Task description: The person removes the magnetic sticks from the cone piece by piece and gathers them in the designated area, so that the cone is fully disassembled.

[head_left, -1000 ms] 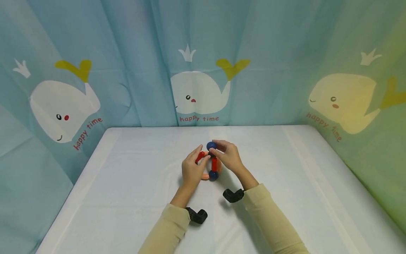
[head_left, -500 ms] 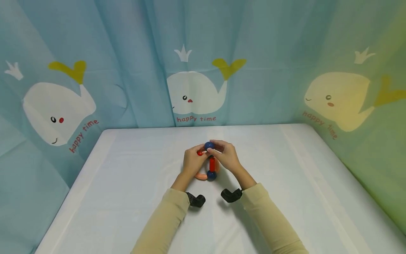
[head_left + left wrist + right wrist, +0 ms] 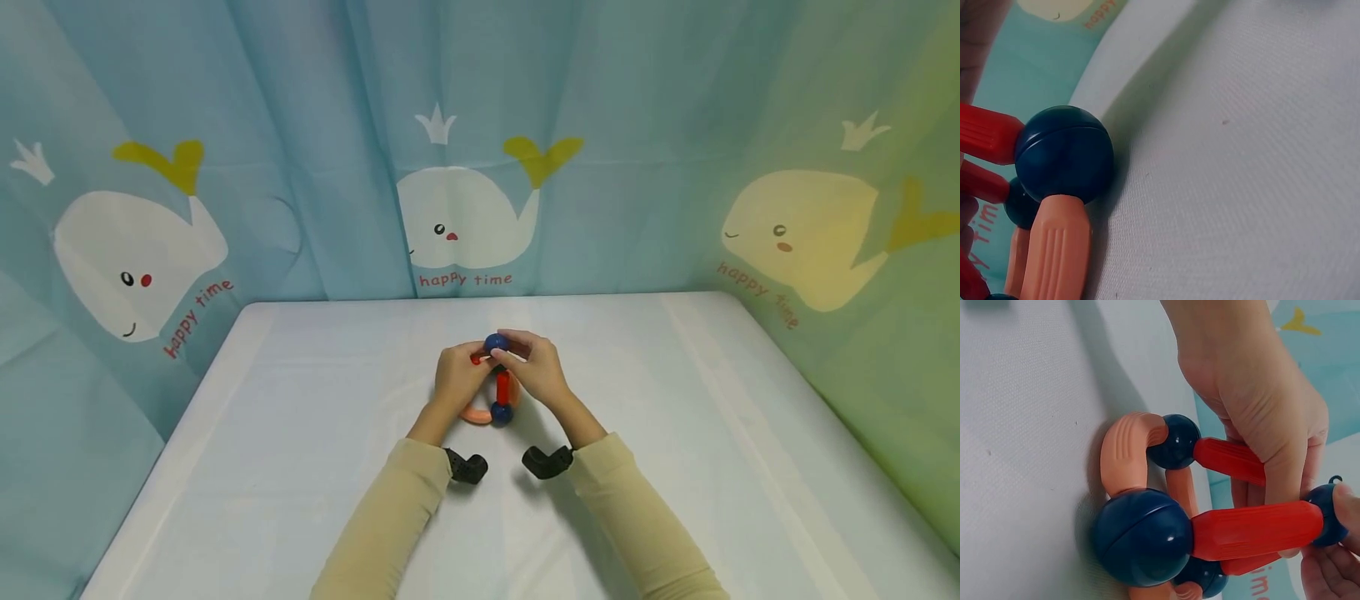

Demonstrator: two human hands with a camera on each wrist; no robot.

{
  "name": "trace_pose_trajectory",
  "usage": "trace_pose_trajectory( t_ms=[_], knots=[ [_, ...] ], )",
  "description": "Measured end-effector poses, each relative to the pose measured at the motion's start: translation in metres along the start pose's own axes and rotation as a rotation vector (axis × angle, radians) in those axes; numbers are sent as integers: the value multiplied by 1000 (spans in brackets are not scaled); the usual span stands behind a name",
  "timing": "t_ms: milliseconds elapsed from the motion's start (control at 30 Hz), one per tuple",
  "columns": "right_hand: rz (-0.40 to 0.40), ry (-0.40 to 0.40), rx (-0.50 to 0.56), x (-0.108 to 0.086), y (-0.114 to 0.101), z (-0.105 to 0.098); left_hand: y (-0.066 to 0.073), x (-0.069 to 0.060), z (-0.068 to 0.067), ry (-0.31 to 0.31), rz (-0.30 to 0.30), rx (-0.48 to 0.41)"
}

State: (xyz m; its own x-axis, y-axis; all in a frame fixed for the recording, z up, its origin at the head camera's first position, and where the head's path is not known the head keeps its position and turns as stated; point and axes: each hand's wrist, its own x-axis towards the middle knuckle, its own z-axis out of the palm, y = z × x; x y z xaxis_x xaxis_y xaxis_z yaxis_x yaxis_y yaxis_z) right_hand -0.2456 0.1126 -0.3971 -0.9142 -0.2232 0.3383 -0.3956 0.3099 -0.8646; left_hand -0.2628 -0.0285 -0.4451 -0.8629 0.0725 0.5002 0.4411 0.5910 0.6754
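Observation:
A frame of curved orange pieces (image 3: 476,416) and dark blue balls (image 3: 501,413) stands on the table, with red rods (image 3: 502,387) rising from the balls. My right hand (image 3: 542,371) pinches a blue ball (image 3: 496,343) between thumb and fingers at the top end of the nearest red rod (image 3: 1257,531). From the left, my left hand (image 3: 456,379) reaches in behind that rod, its thumb and fingers around another red rod (image 3: 1250,564). The fingers partly hide where this rod ends. In the left wrist view, a blue ball (image 3: 1064,154) joins a red rod and an orange piece (image 3: 1059,250).
A white-covered table (image 3: 300,400) lies under the hands. Behind and beside it hangs a light blue curtain (image 3: 330,208) with whale prints. Black wrist devices (image 3: 547,462) stick out inward from both sleeves, above the tabletop.
My left hand has come inward beside the right fingers, and the red rod it holds has swung toward the top ball. My right hand keeps its pinch. Little differs from half a second ago.

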Motion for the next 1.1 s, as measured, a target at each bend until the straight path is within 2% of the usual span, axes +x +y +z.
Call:
trace_pose_trajectory(
  t_ms=[200, 433, 600, 867, 1100],
  knots=[
    [-37, -6, -83, 1, 4, 0, 0, 2, 0, 7, 51, -1],
    [-4, -16, -66, 2, 0, -6, -1, 4, -2, -16, 84, 15],
    [4, 27, -59, 4, 1, -14, 2, 6, -3, -38, 46, 20],
    [48, 42, -118, 4, 11, -25, 5, 4, -3, -66, -39, -13],
    [67, 56, -155, 2, 25, -35, 5, 4, -3, -62, -40, -13]
  ],
)
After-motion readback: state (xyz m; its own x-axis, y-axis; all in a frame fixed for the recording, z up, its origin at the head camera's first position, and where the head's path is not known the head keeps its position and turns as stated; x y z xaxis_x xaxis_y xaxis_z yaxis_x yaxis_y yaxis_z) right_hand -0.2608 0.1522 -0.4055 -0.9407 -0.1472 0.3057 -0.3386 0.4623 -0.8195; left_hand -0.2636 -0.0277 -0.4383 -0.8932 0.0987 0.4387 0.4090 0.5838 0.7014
